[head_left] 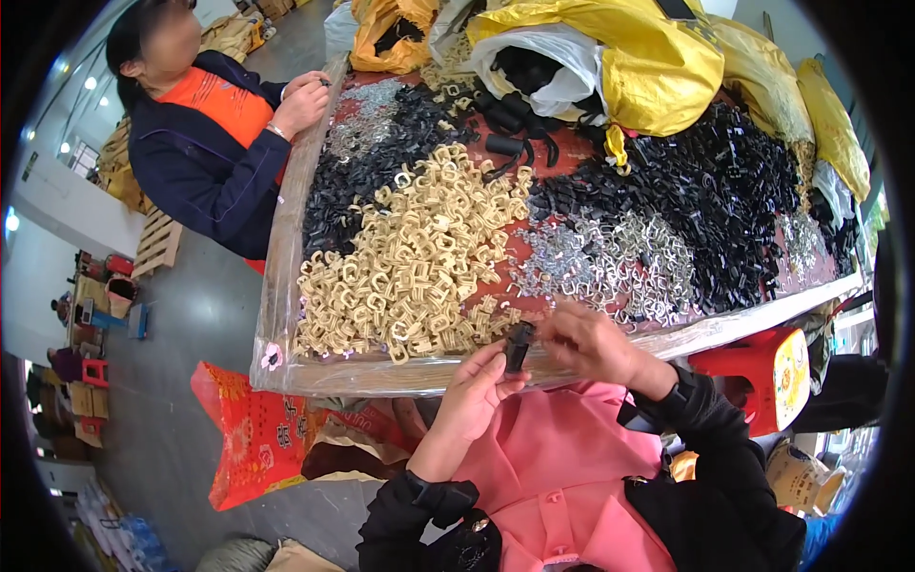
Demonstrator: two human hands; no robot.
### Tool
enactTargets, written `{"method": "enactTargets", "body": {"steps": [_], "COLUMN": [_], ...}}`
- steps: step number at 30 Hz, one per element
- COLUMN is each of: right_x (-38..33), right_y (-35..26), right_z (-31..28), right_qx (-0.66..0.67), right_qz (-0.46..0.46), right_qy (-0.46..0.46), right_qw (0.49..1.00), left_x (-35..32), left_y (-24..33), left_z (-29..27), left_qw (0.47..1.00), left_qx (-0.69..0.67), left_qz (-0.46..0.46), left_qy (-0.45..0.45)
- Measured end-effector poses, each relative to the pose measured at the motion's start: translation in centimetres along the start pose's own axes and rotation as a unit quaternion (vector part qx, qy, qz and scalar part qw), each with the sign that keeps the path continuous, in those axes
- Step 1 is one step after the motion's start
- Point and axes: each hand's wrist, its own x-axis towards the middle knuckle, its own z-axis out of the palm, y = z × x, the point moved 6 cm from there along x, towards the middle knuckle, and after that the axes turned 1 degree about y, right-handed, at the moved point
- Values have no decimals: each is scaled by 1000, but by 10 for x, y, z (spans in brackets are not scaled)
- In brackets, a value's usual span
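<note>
My left hand (469, 393) is closed on a small black plastic part (517, 351), held upright at the table's near edge between thumb and fingers. Just to its right, my right hand (602, 345) is curled with the fingertips drawn together close to the part; whatever they pinch is too small to make out. Beyond my left hand spreads a heap of beige U-shaped clips (410, 257). Bent silvery metal pieces (610, 262) lie past my right hand, with a large pile of small black parts (720, 200) farther right.
The table (272, 329) has a raised, film-wrapped rim. Across its left side, a person (205, 143) in a dark jacket works with both hands. Yellow sacks (658, 81) and an orange bag (396, 33) stand at the back. A red stool (762, 377) is at right, a red bag (253, 434) below left.
</note>
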Motion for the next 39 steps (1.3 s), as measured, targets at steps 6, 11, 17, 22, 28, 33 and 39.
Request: {"method": "enactTargets", "body": {"steps": [6, 11, 17, 22, 28, 33, 39], "right_x": [-16, -24, -26, -28, -30, -78, -102], "right_y": [-20, -21, -18, -13, 5, 77, 131], "right_z": [-1, -2, -3, -6, -21, -87, -100], "right_qx": [-24, -95, -96, -63, 99, -272, -394], "right_qz": [-5, -39, -37, 10, 27, 173, 242], "right_qy": [-10, -31, -39, -51, -6, 67, 37], "right_qw": [1000, 994, 994, 997, 995, 944, 886], "left_x": [-1, -1, 0, 6, 17, 22, 29], "left_y": [-10, -17, -23, -32, -35, -23, -34], "left_z": [23, 29, 32, 35, 33, 32, 38], "left_qw": [999, 997, 991, 989, 992, 996, 996], "left_qx": [40, 60, 119, 116, 54, 18, 29], "left_qz": [-28, -42, -60, -82, -98, -73, -81], "left_qy": [-19, -21, -26, -50, -56, -37, -39]}}
